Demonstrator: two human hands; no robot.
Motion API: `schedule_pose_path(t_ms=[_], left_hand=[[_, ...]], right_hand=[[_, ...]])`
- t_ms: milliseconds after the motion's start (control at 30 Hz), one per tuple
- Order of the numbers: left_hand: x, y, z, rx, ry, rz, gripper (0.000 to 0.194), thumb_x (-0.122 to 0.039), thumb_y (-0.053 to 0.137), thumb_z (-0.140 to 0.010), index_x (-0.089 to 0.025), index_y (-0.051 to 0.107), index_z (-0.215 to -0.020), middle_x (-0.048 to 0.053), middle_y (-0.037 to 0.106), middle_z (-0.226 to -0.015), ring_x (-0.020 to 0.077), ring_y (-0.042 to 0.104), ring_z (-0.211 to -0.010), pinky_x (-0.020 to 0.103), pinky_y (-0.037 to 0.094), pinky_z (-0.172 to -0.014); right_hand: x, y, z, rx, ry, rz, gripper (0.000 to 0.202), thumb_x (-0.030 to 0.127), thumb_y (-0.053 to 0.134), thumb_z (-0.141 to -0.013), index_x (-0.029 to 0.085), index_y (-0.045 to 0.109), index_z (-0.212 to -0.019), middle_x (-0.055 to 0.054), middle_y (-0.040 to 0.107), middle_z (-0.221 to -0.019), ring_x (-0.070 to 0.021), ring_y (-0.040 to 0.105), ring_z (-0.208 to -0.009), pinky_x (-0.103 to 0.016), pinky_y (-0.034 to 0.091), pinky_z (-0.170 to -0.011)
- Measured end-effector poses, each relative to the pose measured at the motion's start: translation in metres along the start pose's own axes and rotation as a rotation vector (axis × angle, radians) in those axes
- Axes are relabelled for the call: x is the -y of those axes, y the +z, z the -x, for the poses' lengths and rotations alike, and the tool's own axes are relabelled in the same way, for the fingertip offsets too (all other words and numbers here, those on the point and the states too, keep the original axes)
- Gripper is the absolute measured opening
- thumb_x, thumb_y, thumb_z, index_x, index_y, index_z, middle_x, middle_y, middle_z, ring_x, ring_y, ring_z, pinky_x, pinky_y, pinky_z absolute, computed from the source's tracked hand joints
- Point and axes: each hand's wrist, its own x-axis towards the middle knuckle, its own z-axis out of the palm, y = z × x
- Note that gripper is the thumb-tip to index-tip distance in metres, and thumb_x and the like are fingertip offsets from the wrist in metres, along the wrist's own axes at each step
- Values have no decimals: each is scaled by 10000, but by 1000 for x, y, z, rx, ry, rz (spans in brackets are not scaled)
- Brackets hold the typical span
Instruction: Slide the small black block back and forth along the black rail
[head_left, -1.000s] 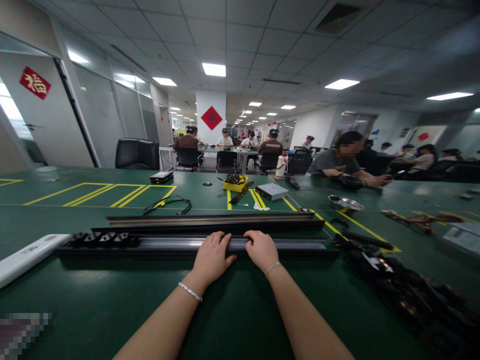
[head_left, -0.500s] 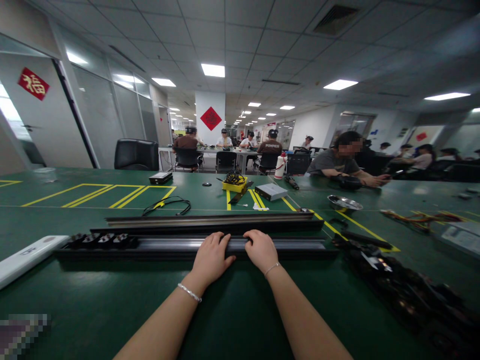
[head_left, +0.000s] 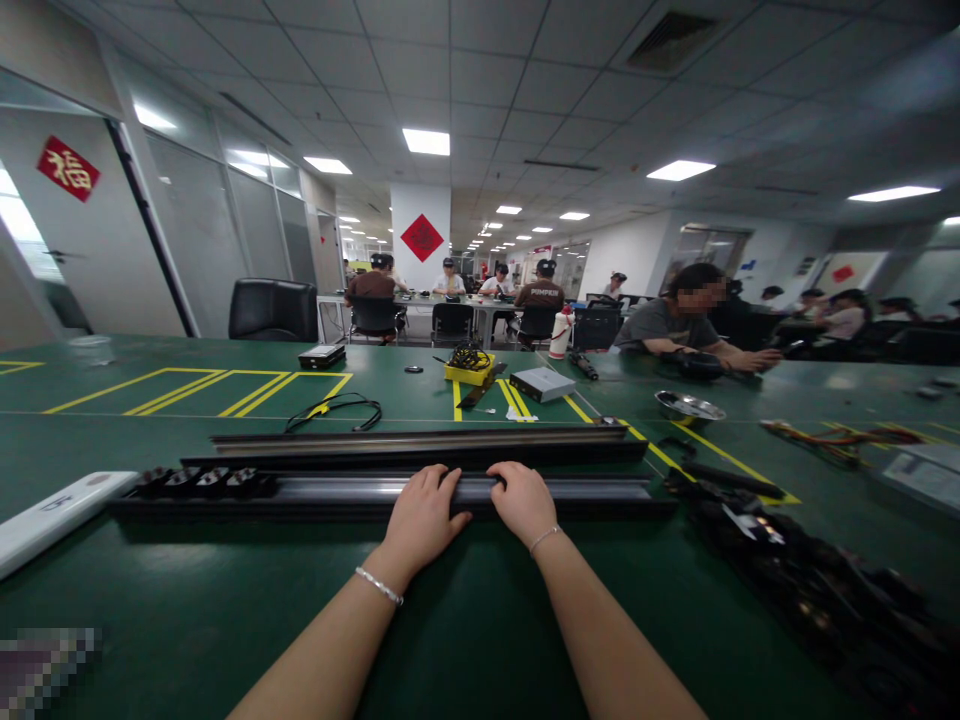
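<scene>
A long black rail (head_left: pixel 322 512) with a silvery inner channel lies crosswise before me, flat on the green table. Several small black socket-like modules (head_left: pixel 211 482) sit together in its left end. My left hand (head_left: pixel 422 512) grips the rail around its middle, fingers over the far side and thumb by the near edge. Just to the right, my right hand (head_left: pixel 523 505) is closed over the same rail, its fingertips partly hidden. Behind it lies a second long dark rail (head_left: pixel 420 441), which neither hand touches.
A white case (head_left: pixel 60 515) is at left. Dark parts (head_left: pixel 817 590) are heaped at right, near a metal bowl (head_left: pixel 690 406). Beyond the rails are a black cable (head_left: pixel 337 405), a yellow box (head_left: pixel 469 370) and a grey box (head_left: pixel 541 384). A person (head_left: pixel 686 325) sits across the table.
</scene>
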Motion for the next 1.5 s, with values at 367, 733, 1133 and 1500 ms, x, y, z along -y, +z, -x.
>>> schedule_pose_path(t_ms=[367,733,1133,1500], left_hand=[[0,0,0,-5,8,5,581,-448,566,-735,-190,450,-1243,109,500,-1232,239,438,-1156,381,307,-1012],[0,-2,0,9,3,-2,588,-467,552,-740,-197,445,-1251,105,497,-1241,247,433,-1159,387,312,-1009],[0,-1,0,13,-9,7,585,-460,558,-736,-208,443,-1251,97,494,-1245,246,429,-1166,393,308,-1014],[0,-2,0,23,-13,13,588,-456,561,-733,-215,435,-1254,95,494,-1249,245,434,-1167,395,311,-1011]], right_hand=[[-4,-2,4,-47,103,51,238,269,460,-758,219,580,-957,-50,622,-1008,-193,515,-1014,-407,210,-984],[-5,0,2,-54,120,42,216,265,468,-743,220,586,-919,-39,629,-957,-190,528,-968,-397,231,-966],[-4,-7,2,-9,107,62,224,243,454,-743,236,570,-935,-33,620,-930,-184,533,-944,-387,255,-937],[-5,-5,-1,-9,114,65,181,237,469,-729,230,568,-880,-30,627,-900,-182,537,-927,-377,261,-937]])
